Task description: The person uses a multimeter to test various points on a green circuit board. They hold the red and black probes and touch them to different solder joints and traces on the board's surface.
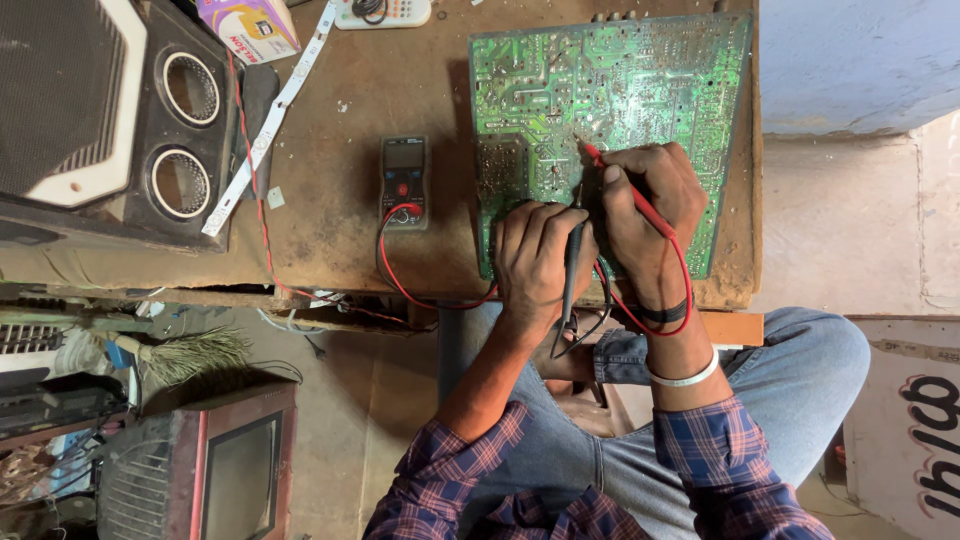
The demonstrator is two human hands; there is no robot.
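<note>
A large green circuit board lies solder side up on a brown wooden table. My left hand grips a black test probe with its tip on the board. My right hand holds a red test probe, its tip touching the board a little farther up. Red and black leads run from the probes to a small dark multimeter lying left of the board.
A black speaker box with two round ports stands at the table's left. A white LED strip, a small carton and a white remote lie at the back. An old television sits on the floor.
</note>
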